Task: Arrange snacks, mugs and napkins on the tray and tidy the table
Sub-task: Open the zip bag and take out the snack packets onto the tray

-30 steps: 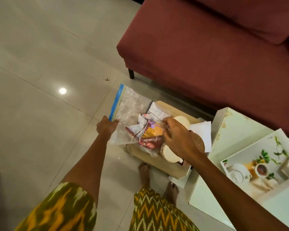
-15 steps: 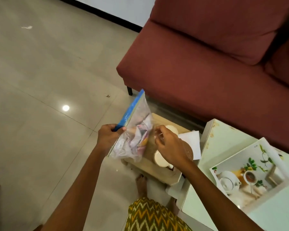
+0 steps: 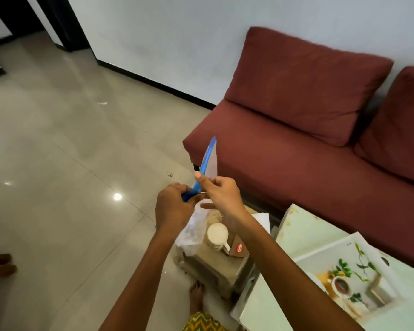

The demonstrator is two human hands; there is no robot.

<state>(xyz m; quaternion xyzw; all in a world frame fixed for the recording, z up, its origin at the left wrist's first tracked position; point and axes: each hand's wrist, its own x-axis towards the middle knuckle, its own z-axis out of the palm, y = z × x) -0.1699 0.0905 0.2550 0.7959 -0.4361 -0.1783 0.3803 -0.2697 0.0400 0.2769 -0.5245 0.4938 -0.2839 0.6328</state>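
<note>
Both hands (image 3: 196, 201) pinch the zip bag's (image 3: 207, 161) blue edge above open floor (image 3: 58, 163).

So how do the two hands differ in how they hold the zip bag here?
The left hand grips low on the zip bag, closed around the blue seal strip where it bends; the right hand is higher and pinches the strip between thumb and fingers. The left hand shows its back to the camera, while the right shows its thumb side, one finger pointing out below. Both are bare and hold the same strip.
</note>
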